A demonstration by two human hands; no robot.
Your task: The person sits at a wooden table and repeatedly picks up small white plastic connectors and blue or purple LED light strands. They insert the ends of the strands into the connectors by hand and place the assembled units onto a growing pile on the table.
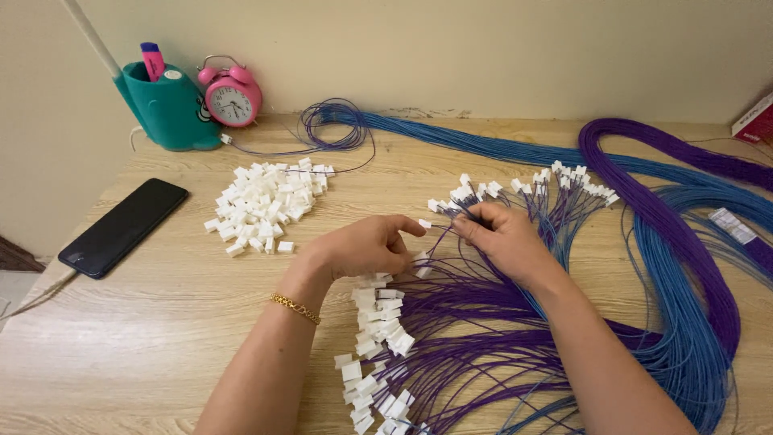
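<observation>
The left hand (362, 248) pinches a small white connector (424, 223), presenting it to the right hand (499, 235), which grips purple and blue wires (483, 298). Loose connectors (266, 205) lie heaped at ten o'clock, within reach

Left hand (366, 248), gold bracelet (295, 308) at wrist, pinches a small white connector (424, 223) at its fingertips. Right hand (501, 236) grips thin purple and blue wires (483, 310) just beside it; whether a wire tip touches the connector is hard to tell. Heap of loose white connectors (267, 205) on wooden table (145, 322). Black phone (123, 226) at left; pink alarm clock (232, 96) by the wall.
</observation>
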